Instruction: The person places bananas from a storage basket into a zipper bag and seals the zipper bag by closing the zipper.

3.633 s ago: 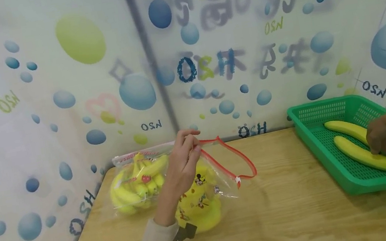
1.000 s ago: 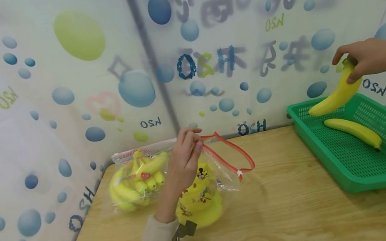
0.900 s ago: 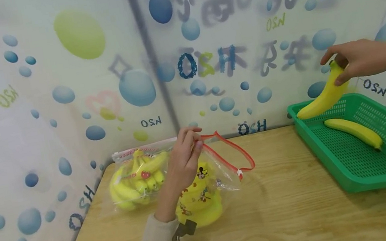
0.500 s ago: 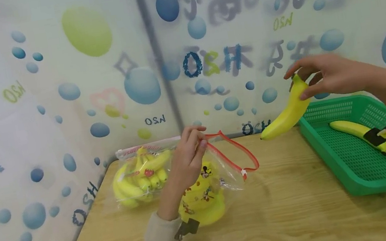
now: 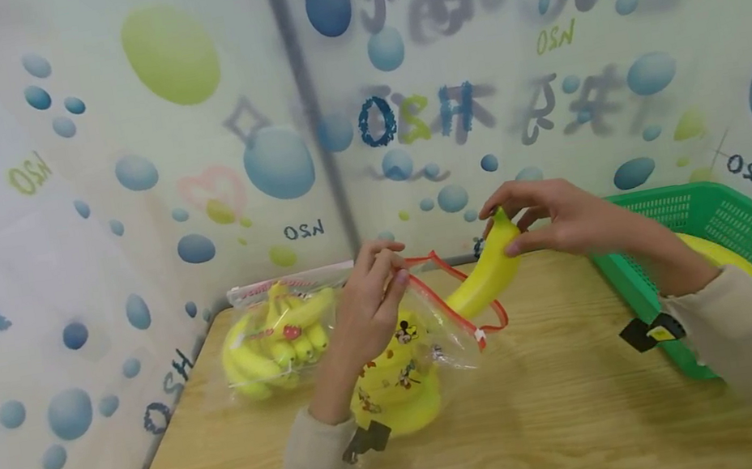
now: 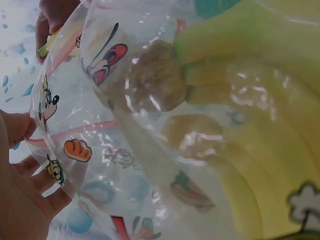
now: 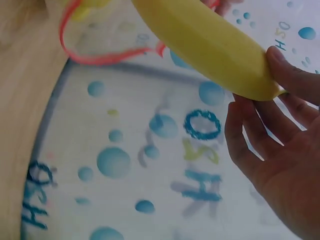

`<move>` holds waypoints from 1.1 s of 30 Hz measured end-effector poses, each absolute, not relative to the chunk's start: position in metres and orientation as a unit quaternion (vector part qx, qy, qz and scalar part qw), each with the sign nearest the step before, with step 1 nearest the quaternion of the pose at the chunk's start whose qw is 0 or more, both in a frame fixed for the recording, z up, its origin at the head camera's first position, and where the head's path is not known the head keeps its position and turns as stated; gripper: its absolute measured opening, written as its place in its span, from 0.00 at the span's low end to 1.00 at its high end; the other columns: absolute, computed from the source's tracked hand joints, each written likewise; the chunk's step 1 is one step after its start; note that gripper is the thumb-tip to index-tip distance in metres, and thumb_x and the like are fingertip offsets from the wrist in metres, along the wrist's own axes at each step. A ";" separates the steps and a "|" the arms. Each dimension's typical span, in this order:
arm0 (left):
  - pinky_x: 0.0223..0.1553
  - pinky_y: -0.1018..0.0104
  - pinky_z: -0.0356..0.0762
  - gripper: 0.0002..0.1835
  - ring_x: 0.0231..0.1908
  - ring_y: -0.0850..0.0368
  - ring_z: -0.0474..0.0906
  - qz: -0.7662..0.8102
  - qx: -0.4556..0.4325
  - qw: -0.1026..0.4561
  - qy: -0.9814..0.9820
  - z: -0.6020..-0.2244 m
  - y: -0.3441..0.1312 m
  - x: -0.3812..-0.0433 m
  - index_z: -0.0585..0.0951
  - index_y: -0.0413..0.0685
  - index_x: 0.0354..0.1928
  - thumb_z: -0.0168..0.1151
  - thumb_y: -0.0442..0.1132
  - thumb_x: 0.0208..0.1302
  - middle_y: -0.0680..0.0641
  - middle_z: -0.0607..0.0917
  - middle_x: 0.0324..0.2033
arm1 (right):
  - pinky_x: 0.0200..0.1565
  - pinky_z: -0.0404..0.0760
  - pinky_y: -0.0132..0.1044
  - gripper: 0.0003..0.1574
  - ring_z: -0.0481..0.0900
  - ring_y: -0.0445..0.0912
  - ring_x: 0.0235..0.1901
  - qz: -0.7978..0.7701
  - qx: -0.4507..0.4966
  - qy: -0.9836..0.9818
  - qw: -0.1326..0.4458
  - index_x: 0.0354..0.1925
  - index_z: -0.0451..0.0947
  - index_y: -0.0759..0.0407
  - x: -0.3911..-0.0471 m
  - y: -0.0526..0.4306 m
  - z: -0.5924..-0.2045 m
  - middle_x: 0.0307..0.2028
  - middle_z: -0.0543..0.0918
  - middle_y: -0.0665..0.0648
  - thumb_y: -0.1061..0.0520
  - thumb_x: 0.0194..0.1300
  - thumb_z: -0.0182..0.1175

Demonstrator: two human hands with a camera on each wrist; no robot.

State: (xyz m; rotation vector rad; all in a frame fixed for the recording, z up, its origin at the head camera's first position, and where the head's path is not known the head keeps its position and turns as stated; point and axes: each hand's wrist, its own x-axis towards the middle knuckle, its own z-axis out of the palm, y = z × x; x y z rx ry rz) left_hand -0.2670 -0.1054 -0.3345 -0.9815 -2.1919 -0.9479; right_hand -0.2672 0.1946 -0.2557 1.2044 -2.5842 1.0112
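Note:
My left hand (image 5: pixel 367 310) pinches the rim of a clear zip bag (image 5: pixel 449 346) with a red edge and cartoon prints; yellow bananas (image 5: pixel 399 407) lie inside it. In the left wrist view, thumb and fingers (image 6: pixel 22 175) hold the plastic at its red strip. My right hand (image 5: pixel 558 218) grips a single banana (image 5: pixel 488 270) near its stem, thumb on one side and fingers on the other. The banana slants down to the left, its lower end at the bag's open red-edged mouth. In the right wrist view the red edge (image 7: pixel 105 59) shows beyond the banana.
Left of the hands sits another clear bag (image 5: pixel 291 285) with bananas in it. A green plastic basket (image 5: pixel 688 365) stands on the right, holding one banana (image 5: pixel 722 253) partly hidden by the right forearm. Everything rests on a wooden table (image 5: pixel 524 424) against a patterned curtain.
My right hand took a banana from the green basket, lifted it and carried it left and down to the bag's mouth. My left hand keeps its hold on the bag.

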 end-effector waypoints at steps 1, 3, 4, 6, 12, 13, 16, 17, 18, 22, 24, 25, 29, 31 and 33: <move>0.41 0.64 0.75 0.08 0.43 0.57 0.75 -0.353 -0.366 0.276 -0.816 -0.335 -0.105 -0.267 0.73 0.52 0.37 0.46 0.42 0.75 0.49 0.73 0.55 | 0.45 0.82 0.37 0.25 0.80 0.40 0.42 0.344 0.399 -0.848 0.054 0.55 0.73 0.48 -0.267 0.191 -0.261 0.47 0.82 0.51 0.58 0.61 0.66; 0.40 0.64 0.75 0.08 0.43 0.57 0.75 -0.356 -0.368 0.274 -0.814 -0.335 -0.105 -0.268 0.73 0.52 0.36 0.45 0.42 0.75 0.49 0.73 0.55 | 0.45 0.83 0.38 0.24 0.81 0.41 0.42 0.371 0.401 -0.836 0.047 0.55 0.72 0.50 -0.267 0.184 -0.271 0.48 0.82 0.54 0.59 0.61 0.65; 0.40 0.64 0.74 0.08 0.43 0.57 0.75 -0.357 -0.368 0.273 -0.814 -0.335 -0.105 -0.268 0.73 0.52 0.36 0.45 0.42 0.75 0.49 0.73 0.55 | 0.44 0.83 0.38 0.24 0.81 0.41 0.43 0.387 0.400 -0.830 0.042 0.56 0.72 0.51 -0.267 0.182 -0.275 0.48 0.81 0.55 0.60 0.62 0.65; 0.40 0.64 0.74 0.08 0.45 0.57 0.75 -0.360 -0.368 0.272 -0.813 -0.336 -0.104 -0.269 0.73 0.52 0.37 0.46 0.42 0.75 0.50 0.73 0.55 | 0.43 0.84 0.37 0.24 0.81 0.42 0.43 0.413 0.398 -0.818 0.044 0.55 0.73 0.52 -0.267 0.178 -0.282 0.49 0.80 0.58 0.61 0.62 0.65; 0.39 0.65 0.74 0.08 0.41 0.58 0.74 -0.350 -0.370 0.274 -0.816 -0.336 -0.103 -0.269 0.72 0.53 0.37 0.45 0.43 0.75 0.50 0.73 0.56 | 0.39 0.85 0.39 0.21 0.82 0.44 0.41 0.468 0.384 -0.794 0.058 0.53 0.74 0.54 -0.267 0.177 -0.301 0.48 0.79 0.58 0.64 0.61 0.64; 0.39 0.66 0.74 0.08 0.40 0.58 0.74 -0.349 -0.371 0.274 -0.816 -0.336 -0.103 -0.269 0.72 0.53 0.37 0.45 0.43 0.75 0.49 0.73 0.56 | 0.38 0.85 0.39 0.21 0.82 0.44 0.40 0.474 0.383 -0.791 0.056 0.53 0.73 0.54 -0.267 0.177 -0.304 0.48 0.78 0.58 0.64 0.62 0.63; 0.37 0.66 0.73 0.08 0.38 0.59 0.73 -0.345 -0.371 0.274 -0.818 -0.336 -0.103 -0.269 0.72 0.53 0.37 0.45 0.43 0.75 0.50 0.73 0.56 | 0.37 0.85 0.40 0.20 0.83 0.45 0.40 0.492 0.378 -0.783 0.046 0.53 0.73 0.56 -0.267 0.175 -0.314 0.49 0.78 0.59 0.64 0.63 0.62; 0.37 0.66 0.73 0.08 0.38 0.59 0.73 -0.344 -0.371 0.273 -0.818 -0.336 -0.103 -0.269 0.72 0.53 0.37 0.45 0.42 0.75 0.50 0.73 0.56 | 0.37 0.85 0.40 0.19 0.83 0.45 0.41 0.497 0.376 -0.781 0.042 0.53 0.73 0.58 -0.267 0.173 -0.318 0.49 0.78 0.59 0.64 0.64 0.62; 0.38 0.66 0.73 0.08 0.38 0.59 0.73 -0.344 -0.370 0.272 -0.819 -0.335 -0.103 -0.269 0.72 0.54 0.37 0.46 0.42 0.75 0.50 0.73 0.56 | 0.38 0.85 0.40 0.19 0.83 0.46 0.41 0.500 0.374 -0.780 0.039 0.54 0.73 0.60 -0.268 0.171 -0.321 0.50 0.77 0.61 0.64 0.65 0.61; 0.38 0.66 0.74 0.07 0.38 0.59 0.72 -0.341 -0.368 0.273 -0.821 -0.335 -0.102 -0.269 0.73 0.53 0.38 0.46 0.42 0.75 0.50 0.73 0.56 | 0.40 0.83 0.40 0.15 0.82 0.45 0.41 0.506 0.364 -0.782 0.027 0.53 0.73 0.62 -0.271 0.161 -0.335 0.48 0.79 0.62 0.61 0.69 0.57; 0.38 0.66 0.74 0.08 0.38 0.59 0.72 -0.340 -0.367 0.275 -0.821 -0.335 -0.102 -0.268 0.73 0.53 0.38 0.46 0.43 0.75 0.50 0.73 0.56 | 0.40 0.82 0.42 0.13 0.82 0.46 0.39 0.505 0.362 -0.783 0.020 0.51 0.74 0.61 -0.272 0.153 -0.340 0.45 0.81 0.61 0.60 0.70 0.55; 0.38 0.66 0.74 0.08 0.38 0.59 0.72 -0.340 -0.366 0.275 -0.821 -0.335 -0.102 -0.268 0.73 0.53 0.38 0.46 0.43 0.75 0.49 0.73 0.56 | 0.40 0.82 0.43 0.12 0.83 0.46 0.38 0.505 0.359 -0.785 0.015 0.51 0.74 0.60 -0.273 0.150 -0.342 0.43 0.82 0.60 0.59 0.71 0.54; 0.40 0.65 0.74 0.09 0.39 0.59 0.73 -0.341 -0.365 0.275 -0.822 -0.336 -0.103 -0.267 0.73 0.53 0.37 0.44 0.45 0.75 0.50 0.73 0.56 | 0.40 0.83 0.42 0.12 0.83 0.48 0.35 0.515 0.343 -0.786 -0.012 0.50 0.74 0.59 -0.273 0.136 -0.349 0.41 0.84 0.59 0.57 0.72 0.53; 0.40 0.65 0.74 0.10 0.39 0.59 0.72 -0.342 -0.365 0.273 -0.822 -0.336 -0.103 -0.267 0.73 0.53 0.37 0.44 0.45 0.76 0.49 0.73 0.56 | 0.42 0.83 0.41 0.11 0.84 0.48 0.37 0.526 0.335 -0.781 -0.030 0.50 0.74 0.59 -0.274 0.129 -0.352 0.42 0.83 0.58 0.57 0.72 0.52; 0.39 0.65 0.74 0.10 0.37 0.59 0.72 -0.342 -0.364 0.272 -0.822 -0.337 -0.103 -0.267 0.73 0.53 0.37 0.44 0.45 0.76 0.49 0.73 0.57 | 0.44 0.83 0.41 0.11 0.84 0.49 0.39 0.534 0.337 -0.775 -0.041 0.50 0.74 0.58 -0.274 0.123 -0.355 0.42 0.84 0.59 0.58 0.72 0.52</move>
